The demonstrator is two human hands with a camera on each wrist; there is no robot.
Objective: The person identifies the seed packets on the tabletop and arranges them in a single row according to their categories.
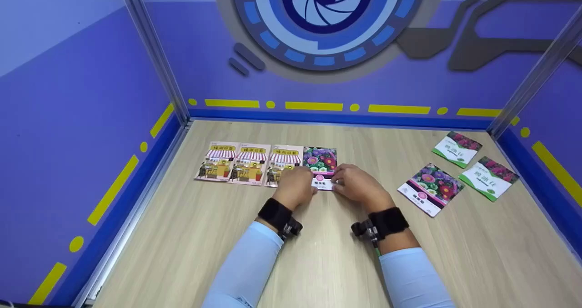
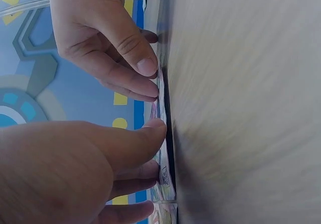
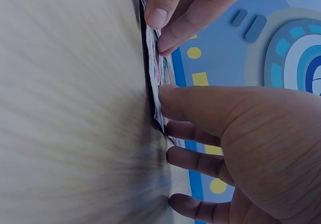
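Observation:
Three pink packets with a striped-awning shop picture, the first [image 1: 217,162], second [image 1: 248,164] and third [image 1: 283,155], lie side by side. Against the third's right side lies a flower-picture packet [image 1: 321,159], its lower part between my hands. My left hand [image 1: 293,187] covers the third packet's lower right corner, its thumb touching the flower packet's near edge. At that packet's right side, thumb and fingertips of my right hand [image 1: 361,187] touch the edge. The right wrist view shows the right fingers [image 3: 195,161] spread and fairly straight, some on the tabletop.
To the right lie another flower-picture packet [image 1: 431,189] and two green-and-white packets, one farther back [image 1: 457,148] and one farther right [image 1: 489,178]. Printed panels [image 1: 273,85] border the wooden table [image 1: 327,262] at the back and sides.

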